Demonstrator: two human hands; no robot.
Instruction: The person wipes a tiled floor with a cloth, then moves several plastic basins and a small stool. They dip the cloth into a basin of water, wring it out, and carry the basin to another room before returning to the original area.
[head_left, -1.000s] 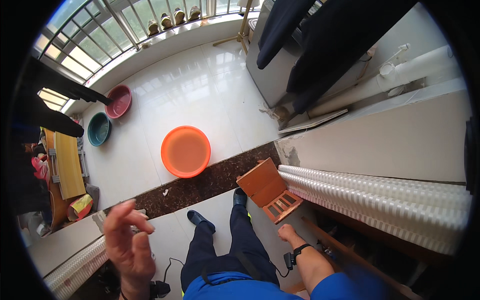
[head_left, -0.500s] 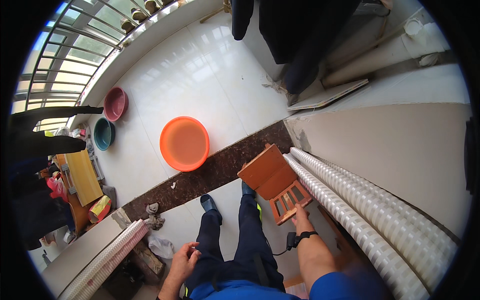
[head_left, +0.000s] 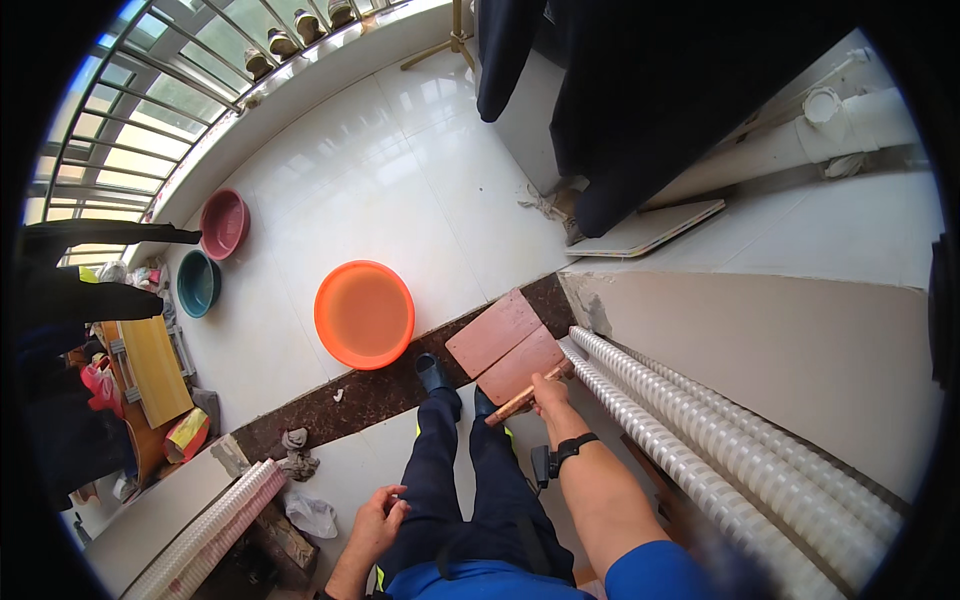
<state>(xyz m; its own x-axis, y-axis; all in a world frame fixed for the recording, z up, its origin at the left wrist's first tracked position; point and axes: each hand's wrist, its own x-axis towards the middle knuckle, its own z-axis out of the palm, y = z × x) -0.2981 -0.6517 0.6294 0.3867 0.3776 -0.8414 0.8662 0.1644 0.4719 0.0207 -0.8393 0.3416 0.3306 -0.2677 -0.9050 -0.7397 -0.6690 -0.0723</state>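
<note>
My right hand (head_left: 549,396) is closed around the top rail of a small wooden chair (head_left: 512,352). Its two-board seat faces up, reddish and bright with light, over the dark stone strip. The slatted back shows nearly edge-on beside my hand. My left hand (head_left: 378,520) hangs by my left thigh, fingers loosely bent and apart, with nothing in it. Beyond my feet stands an orange basin (head_left: 364,315) of cloudy brownish liquid, to the left of the chair. Whether the chair's legs touch the floor cannot be made out.
Long rolls of patterned sheeting (head_left: 700,440) lean along the low wall on my right. Dark red (head_left: 225,222) and green (head_left: 199,284) basins sit at the far left. A dark stone threshold (head_left: 300,405) crosses the white tiles. Dark clothes (head_left: 660,90) hang ahead.
The chair in my right hand has swung left and turned, its seat now facing up and its back edge-on. My left foot has stepped forward onto the dark strip. My left hand stays by my thigh.
</note>
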